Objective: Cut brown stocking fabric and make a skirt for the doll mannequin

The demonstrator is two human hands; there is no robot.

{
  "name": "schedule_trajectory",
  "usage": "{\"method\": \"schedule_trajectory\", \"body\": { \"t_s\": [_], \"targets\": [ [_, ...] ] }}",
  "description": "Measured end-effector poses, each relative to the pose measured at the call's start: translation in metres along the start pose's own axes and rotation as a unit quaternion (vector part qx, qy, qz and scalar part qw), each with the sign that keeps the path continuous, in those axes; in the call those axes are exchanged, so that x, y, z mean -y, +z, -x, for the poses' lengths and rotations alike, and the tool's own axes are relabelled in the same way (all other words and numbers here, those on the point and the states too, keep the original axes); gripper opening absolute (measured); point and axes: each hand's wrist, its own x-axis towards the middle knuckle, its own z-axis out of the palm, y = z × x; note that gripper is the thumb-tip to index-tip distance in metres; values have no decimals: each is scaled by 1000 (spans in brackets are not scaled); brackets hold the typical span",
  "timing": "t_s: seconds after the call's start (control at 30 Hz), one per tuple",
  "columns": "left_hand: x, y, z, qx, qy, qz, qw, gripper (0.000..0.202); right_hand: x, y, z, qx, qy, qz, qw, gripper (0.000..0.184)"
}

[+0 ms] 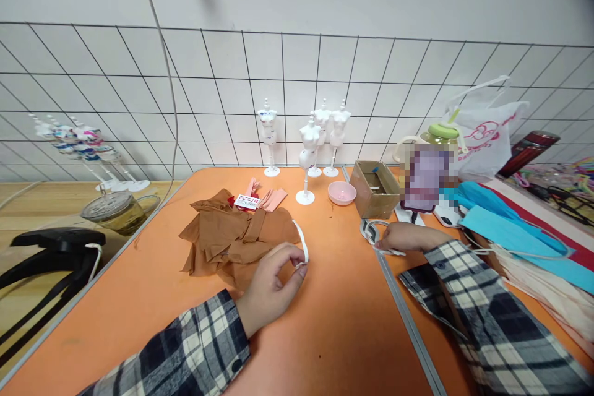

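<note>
By the left hand [273,288], nearest to the view, a narrow white strip [302,238] is held at its lower end, in a small pinch of thumb and index finger. The strip is bent upward along the right edge of the brown fabric pieces [227,235]. For good handling, the pinch should be kept light and close to the end, so that the strip is not twisted and the layers below are not dragged.

The left forearm is brought in from the lower left, with the palm turned inward and the other fingers curled. Somewhat farther, the right hand [408,239] is stretched out from the lower right, fingers bent down at a pale looped item [370,231] in front of the cardboard box [378,198]. Whether this item is gripped or only touched cannot be told; its loops should be kept free from tangling.
</note>
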Motion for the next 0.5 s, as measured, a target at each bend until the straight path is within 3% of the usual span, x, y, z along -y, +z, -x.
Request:
{"method": "schedule_trajectory", "body": {
  "t_s": [0.3, 0.5],
  "targets": [
    [0, 3, 1, 6, -12, -10, 1000, 5, -12, -3, -8, -21, 78, 95, 992, 50],
    [2, 4, 1, 16, -2, -21, 1000, 6, -8, 1, -8, -28, 80, 105, 991, 43]
  ]
}}
